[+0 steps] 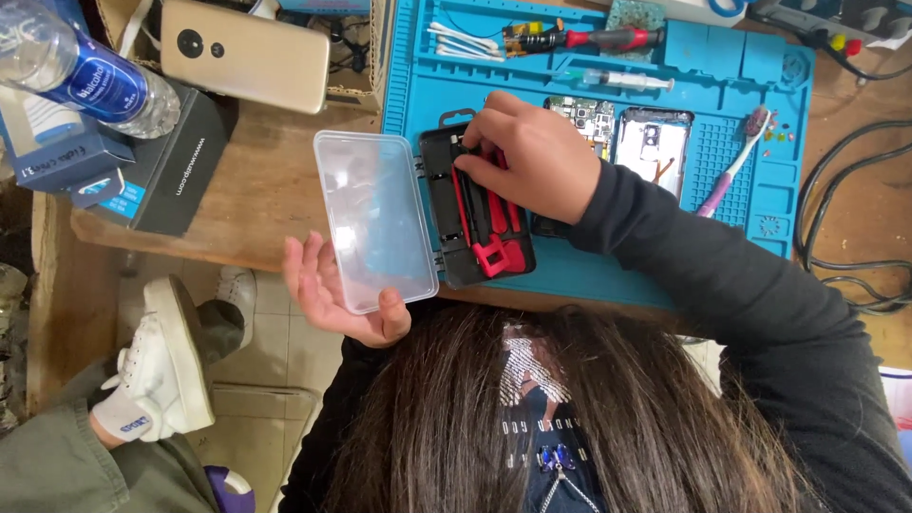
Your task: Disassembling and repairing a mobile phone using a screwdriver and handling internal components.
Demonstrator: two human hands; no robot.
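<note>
A person bends over a wooden tabletop (275, 190), working at an open tool case (475, 214) that lies across the near left edge of a blue work mat (570, 104). The left hand (337, 290) props the case's clear plastic lid (373, 220) from below, thumb curled over its near edge, the grip loose and half open. The right hand (527, 157) reaches into the black tray, fingers bent down among the red tools (484, 223) slotted there; whether that grip has closed on one cannot be told.

Farther back on the mat, shallow compartments hold cotton swabs (461, 41), a red-handled screwdriver (589, 40) and a syringe (622, 80). An opened phone (652, 144) and a green circuit board (587, 116) lie just beyond the right hand, a purple toothbrush (736, 161) to their right. Off the mat, at the tabletop's left end, a gold phone (247, 52) rests face down near a water bottle (85, 71) lying on stacked boxes (142, 171).
</note>
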